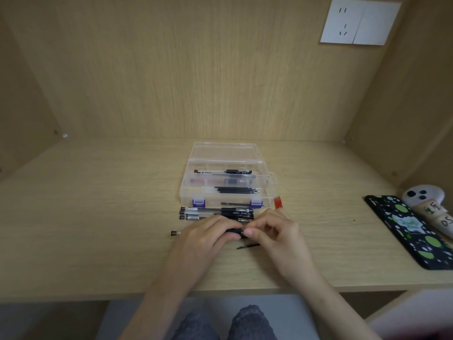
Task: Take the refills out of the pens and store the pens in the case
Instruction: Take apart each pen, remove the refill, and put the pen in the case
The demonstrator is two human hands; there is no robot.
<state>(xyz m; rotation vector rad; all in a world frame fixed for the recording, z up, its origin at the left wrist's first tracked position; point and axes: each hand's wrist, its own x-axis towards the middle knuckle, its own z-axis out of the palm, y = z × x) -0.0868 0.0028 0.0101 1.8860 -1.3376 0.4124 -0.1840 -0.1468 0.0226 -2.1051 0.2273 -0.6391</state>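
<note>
L hand [206,235] & R hand [274,233] meet at frame centre, both w/ fingers curled round one pen [235,231], its tail end poking out left. Just above: pen row [215,213] on counter [98,217], then open clear case [186,192] w/ pens inside. Red refills [278,202] beside case's right. Phone [411,229] far right.

Little can be read. Tan tape [433,209] round the white controller [425,192] on the worktop [98,217] bears handwritten dark characters: the upper strip looks like "IF" or "IR", the lower like "OS". The black pens [215,212] lying before the clear case [186,192] carry white print too small to make out. The pen [235,231] gripped by the left hand [203,239] and right hand [275,235] is mostly covered.
</note>
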